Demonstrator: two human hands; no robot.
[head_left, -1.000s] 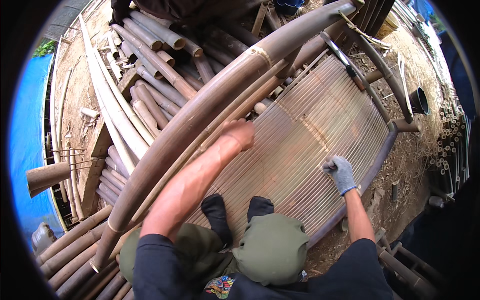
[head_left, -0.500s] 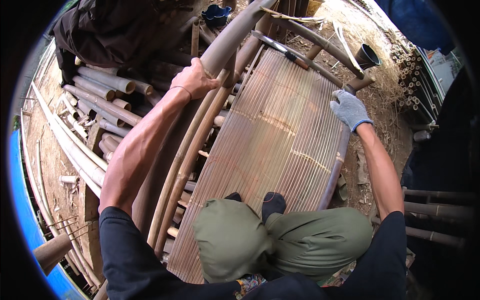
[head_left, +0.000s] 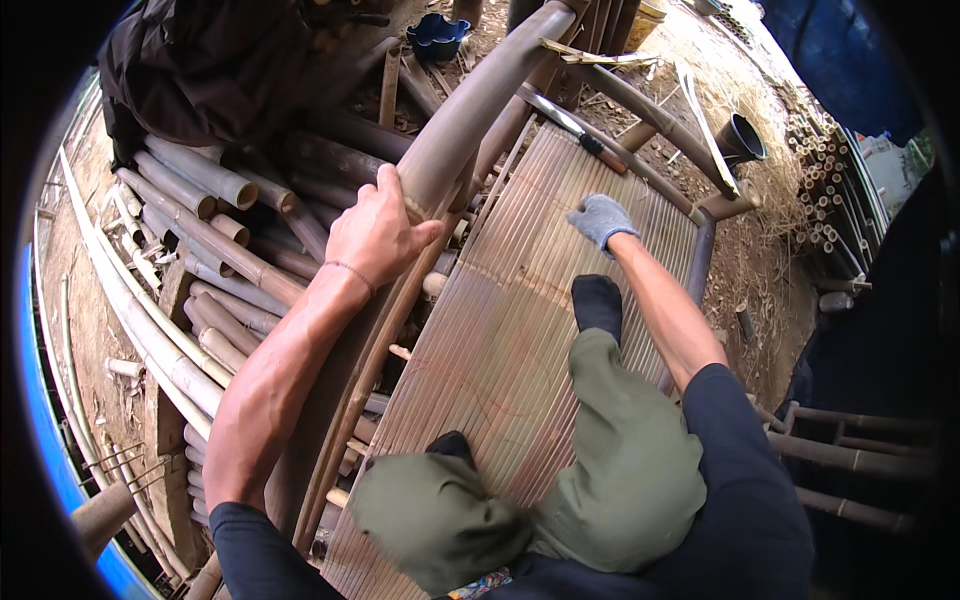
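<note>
Clasping bamboo rail (head_left: 460,125) with left hand (head_left: 380,235), right hand (head_left: 602,219) loosely curled, contents unclear, knife (head_left: 592,144) beyond, poles (head_left: 222,243) alongside

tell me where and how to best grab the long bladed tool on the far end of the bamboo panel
Grip the bladed tool by its dark and brown handle, coming from the near right: that end lies toward the person, while the pale blade points away to the upper left. The gloved right hand looks closer, so it probably suits best.
</note>
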